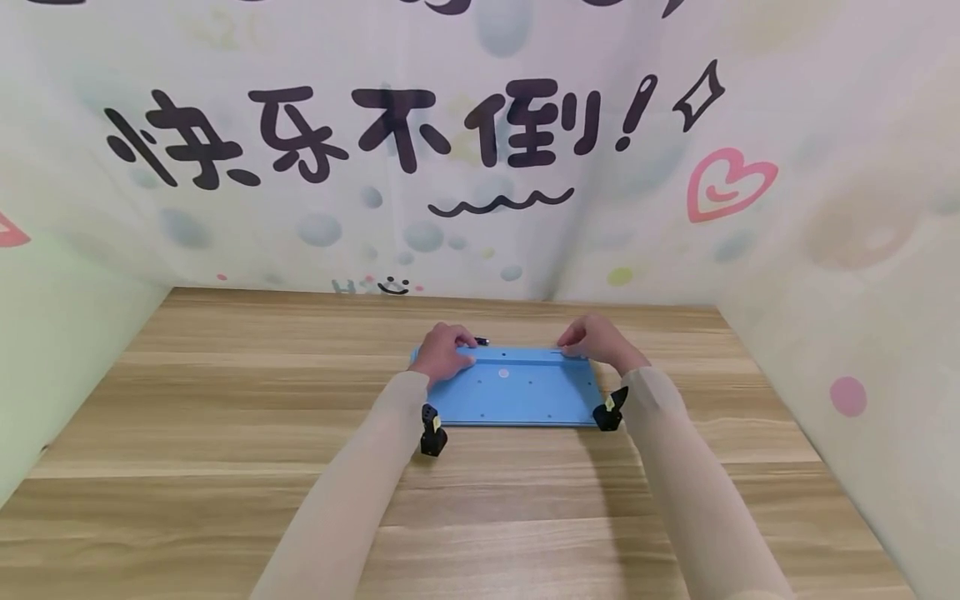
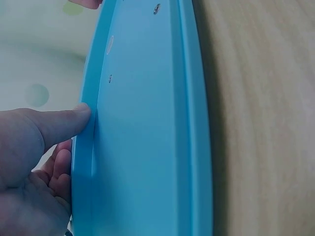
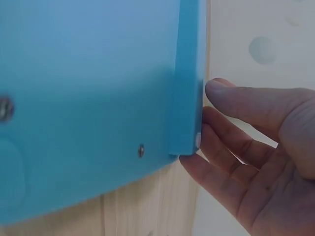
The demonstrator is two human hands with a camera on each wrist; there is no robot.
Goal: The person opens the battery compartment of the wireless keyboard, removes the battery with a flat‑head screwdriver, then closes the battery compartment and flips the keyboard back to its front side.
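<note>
A light-blue keyboard (image 1: pixel 517 396) lies underside up on the wooden table, showing small screws, a round pale label and a raised bar along its far edge. My left hand (image 1: pixel 444 354) grips the far edge near the left end; in the left wrist view its thumb (image 2: pixel 74 118) lies on the bar, other fingers behind the edge. At the far right corner is my right hand (image 1: pixel 597 340). Its fingers (image 3: pixel 216 147) curl against the end of the bar, beside a small white piece (image 3: pixel 198 140); the thumb is close to the edge, contact unclear.
Just beyond the far edge, near my left fingers, is a small black piece (image 1: pixel 482 340), its kind unclear. Behind the wooden table (image 1: pixel 225 417) stands a printed cloth wall (image 1: pixel 420 208), with further walls at left and right. Each wrist carries a black camera mount (image 1: pixel 432 432).
</note>
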